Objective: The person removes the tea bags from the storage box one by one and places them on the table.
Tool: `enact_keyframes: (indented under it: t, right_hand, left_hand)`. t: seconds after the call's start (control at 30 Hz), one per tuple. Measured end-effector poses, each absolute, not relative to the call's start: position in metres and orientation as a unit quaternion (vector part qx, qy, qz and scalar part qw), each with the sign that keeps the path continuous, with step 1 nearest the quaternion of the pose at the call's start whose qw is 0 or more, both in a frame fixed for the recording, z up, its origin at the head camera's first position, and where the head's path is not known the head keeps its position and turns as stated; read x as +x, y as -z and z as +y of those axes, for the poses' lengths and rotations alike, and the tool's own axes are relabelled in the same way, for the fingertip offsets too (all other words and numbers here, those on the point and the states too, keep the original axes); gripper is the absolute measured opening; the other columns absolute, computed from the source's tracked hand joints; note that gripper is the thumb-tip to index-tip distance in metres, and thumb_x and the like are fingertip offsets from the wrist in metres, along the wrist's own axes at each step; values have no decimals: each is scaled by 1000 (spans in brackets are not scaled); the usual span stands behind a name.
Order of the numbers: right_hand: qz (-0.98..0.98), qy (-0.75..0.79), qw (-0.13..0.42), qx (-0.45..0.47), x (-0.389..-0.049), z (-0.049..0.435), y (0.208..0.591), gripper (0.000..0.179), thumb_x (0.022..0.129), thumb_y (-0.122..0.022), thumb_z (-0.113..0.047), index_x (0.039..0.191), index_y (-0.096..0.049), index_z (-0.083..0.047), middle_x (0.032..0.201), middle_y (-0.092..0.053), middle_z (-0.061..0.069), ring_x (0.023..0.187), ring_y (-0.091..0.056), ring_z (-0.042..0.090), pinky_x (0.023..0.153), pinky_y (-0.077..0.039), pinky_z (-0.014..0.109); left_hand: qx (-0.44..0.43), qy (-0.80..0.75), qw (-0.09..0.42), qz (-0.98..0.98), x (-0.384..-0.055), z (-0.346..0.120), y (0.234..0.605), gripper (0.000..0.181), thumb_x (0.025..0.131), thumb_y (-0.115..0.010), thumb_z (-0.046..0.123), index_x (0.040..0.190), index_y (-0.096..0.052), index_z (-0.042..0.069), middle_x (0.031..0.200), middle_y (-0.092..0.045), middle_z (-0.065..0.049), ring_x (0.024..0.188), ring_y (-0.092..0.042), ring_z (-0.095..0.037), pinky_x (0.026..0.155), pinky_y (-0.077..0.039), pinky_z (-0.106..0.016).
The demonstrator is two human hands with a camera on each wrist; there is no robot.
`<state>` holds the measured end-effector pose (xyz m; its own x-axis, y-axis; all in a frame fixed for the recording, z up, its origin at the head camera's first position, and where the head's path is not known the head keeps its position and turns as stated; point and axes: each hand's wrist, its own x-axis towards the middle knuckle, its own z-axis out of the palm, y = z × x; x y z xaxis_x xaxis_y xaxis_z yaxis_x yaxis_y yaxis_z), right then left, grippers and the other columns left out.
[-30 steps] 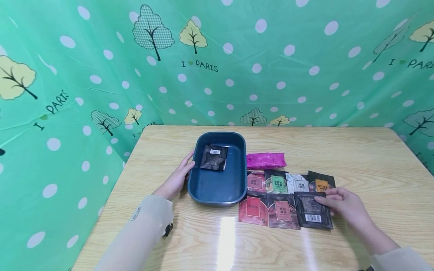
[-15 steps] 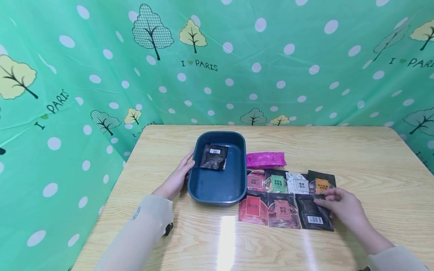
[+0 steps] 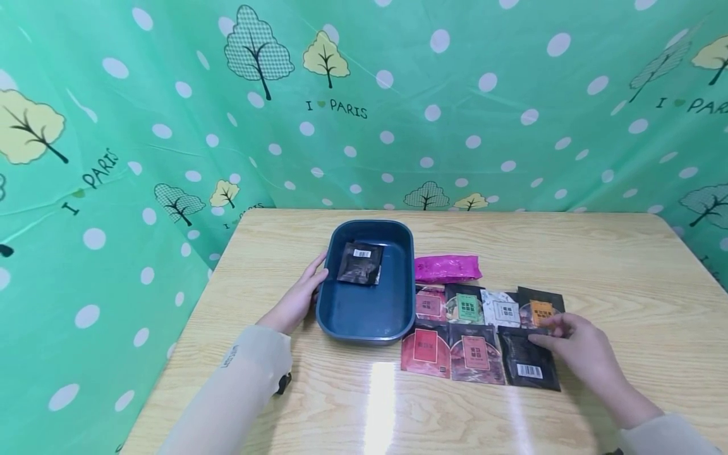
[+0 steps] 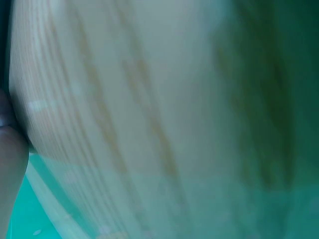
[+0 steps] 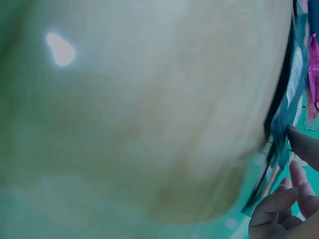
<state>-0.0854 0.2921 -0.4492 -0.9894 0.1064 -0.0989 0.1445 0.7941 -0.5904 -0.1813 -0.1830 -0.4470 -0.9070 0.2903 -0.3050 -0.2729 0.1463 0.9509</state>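
Note:
My right hand [image 3: 580, 344] pinches the top right corner of a black square sachet [image 3: 529, 363], its barcode side up. In the right wrist view, the thumb [image 5: 303, 144] presses on the sachet's edge, with curled fingers below. To its left lie a red sachet [image 3: 425, 351] and a dark pink-labelled sachet [image 3: 476, 355]. My left hand [image 3: 296, 302] rests against the left wall of a blue tub [image 3: 364, 319], thumb at the rim, other fingers along the outside. Inside the tub lies a black sachet [image 3: 359, 265] with a barcode, overlapping another beneath.
Behind the front row lie sachets with a pink label [image 3: 430, 305], a green label [image 3: 466, 308], a white face [image 3: 503, 311] and an orange label [image 3: 541, 311]. A magenta packet [image 3: 447, 269] lies beyond them. The wooden table [image 3: 625, 272] meets a green patterned cloth [image 3: 489, 145].
The black sachet in my right hand has turned slightly and come down level with the front row, its upper edge shifting right. My left hand and the tub have stayed put.

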Motion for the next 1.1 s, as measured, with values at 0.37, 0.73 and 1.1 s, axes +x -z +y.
enact_keyframes:
  t: [0.37,0.73,1.1]
  right_hand:
    - [925,376,7,61,-94,267,427,38,91,-71,-33,109,-67,1,97,-72,14,71,-55,-4,63,-47,21]
    - [912,408,7,35,-113,212,411,30,94,-67,-34,105,-71,-7,94,-70,7,79,-56,10,65,-47,25]
    - [867,497,15,-3,-137,142,399,19,92,-70,-20,102,-70,-5,95,-69,11,79,-59,20,64,-50,26]
  left_hand:
    - [-12,-656,220,722,-182,-183,446,57,108,-34,42,158,-8,40,161,-31,-8,144,-36,-30,119,-23,-47]
    - [-7,-655,219,723,-182,-183,448,59,107,-35,45,159,-7,39,161,-31,-9,144,-36,-30,119,-23,-47]
    - [-8,-659,218,720,-183,-184,449,58,107,-35,44,159,-8,40,160,-33,-9,143,-37,-30,118,-24,-46]
